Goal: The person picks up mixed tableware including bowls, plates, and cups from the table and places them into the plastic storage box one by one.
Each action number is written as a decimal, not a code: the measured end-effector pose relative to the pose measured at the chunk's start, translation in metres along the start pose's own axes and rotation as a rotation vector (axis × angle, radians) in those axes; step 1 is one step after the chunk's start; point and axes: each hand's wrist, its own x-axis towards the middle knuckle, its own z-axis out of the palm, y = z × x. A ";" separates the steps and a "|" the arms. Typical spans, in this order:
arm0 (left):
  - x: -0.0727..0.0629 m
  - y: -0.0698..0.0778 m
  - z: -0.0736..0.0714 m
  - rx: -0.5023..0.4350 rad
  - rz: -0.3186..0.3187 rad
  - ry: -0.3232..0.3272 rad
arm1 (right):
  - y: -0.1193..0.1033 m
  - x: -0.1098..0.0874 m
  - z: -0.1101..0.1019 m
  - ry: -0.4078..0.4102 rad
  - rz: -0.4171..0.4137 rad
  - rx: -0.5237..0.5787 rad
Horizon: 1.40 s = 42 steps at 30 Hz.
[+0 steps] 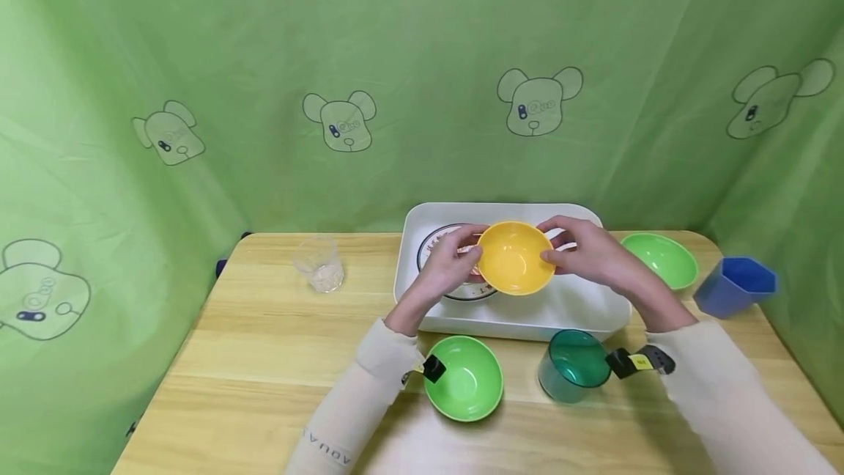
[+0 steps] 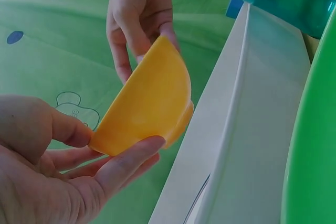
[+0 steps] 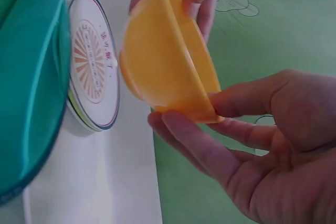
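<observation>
A yellow bowl (image 1: pixel 516 258) is held up over the white tray (image 1: pixel 587 317), its inside facing the head camera. My left hand (image 1: pixel 450 262) pinches its left rim, thumb on the edge and fingers beneath, as the left wrist view shows. On the opposite side my right hand (image 1: pixel 583 249) pinches the rim between thumb and fingers. Under the bowl, a patterned plate (image 3: pixel 93 61) with a dark rim lies in the tray, on top of at least one other plate. The bowl hides part of it in the head view.
A green bowl (image 1: pixel 464 380) and a teal cup (image 1: pixel 574 369) stand in front of the tray. To the right are another green bowl (image 1: pixel 661 261) and a blue cup (image 1: pixel 733 286). A clear glass (image 1: pixel 323 266) stands at the left. Green curtain (image 1: pixel 422 57) encloses the table (image 1: pixel 277 358).
</observation>
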 end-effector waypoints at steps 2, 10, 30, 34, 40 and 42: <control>-0.001 0.000 0.001 -0.015 0.002 -0.006 | 0.001 0.001 0.000 0.009 0.020 0.016; -0.003 -0.002 0.002 -0.045 -0.001 -0.029 | -0.001 0.004 -0.001 0.059 0.056 0.011; -0.044 -0.011 -0.039 0.291 0.062 -0.255 | 0.049 0.024 -0.027 0.364 0.125 0.051; -0.054 -0.006 -0.047 0.382 0.062 -0.344 | 0.062 0.029 -0.028 0.386 0.149 0.048; -0.066 0.002 -0.057 0.425 0.076 -0.356 | 0.076 0.034 -0.027 0.368 0.194 0.064; -0.071 0.004 -0.060 0.420 0.045 -0.387 | 0.079 0.036 -0.025 0.362 0.206 0.073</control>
